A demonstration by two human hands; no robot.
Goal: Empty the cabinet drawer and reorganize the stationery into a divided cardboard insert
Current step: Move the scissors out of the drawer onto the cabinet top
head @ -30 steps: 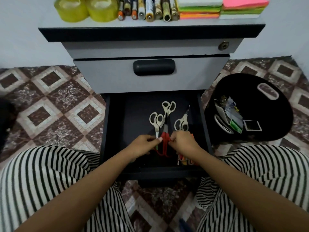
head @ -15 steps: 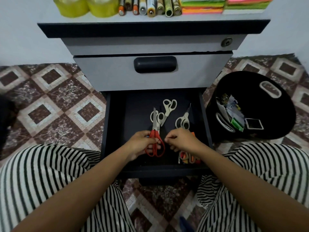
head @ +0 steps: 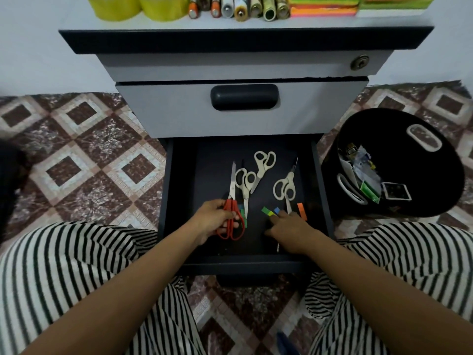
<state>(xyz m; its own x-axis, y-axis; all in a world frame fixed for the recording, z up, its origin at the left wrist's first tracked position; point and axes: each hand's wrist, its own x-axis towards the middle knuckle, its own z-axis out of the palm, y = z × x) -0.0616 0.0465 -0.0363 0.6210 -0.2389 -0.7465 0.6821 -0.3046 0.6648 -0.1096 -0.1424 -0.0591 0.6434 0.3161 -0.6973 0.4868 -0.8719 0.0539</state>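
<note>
The bottom drawer of a grey cabinet stands pulled out, dark inside. My left hand grips red-handled scissors by their handles, blades pointing away from me. My right hand rests on the drawer floor with a fingertip on small coloured sticky tabs; an orange tab lies just right of it. Three white-handled scissors lie further in: one beside the red pair, one behind it, one to the right.
The cabinet top carries yellow tape rolls, several markers and stacks of coloured notes. A closed drawer sits above the open one. A black bin with scraps stands on the tiled floor at right.
My left hand has taken the red scissors alone and drawn them left and nearer. My right hand let go, moved right and down onto the coloured tabs, which now show.
</note>
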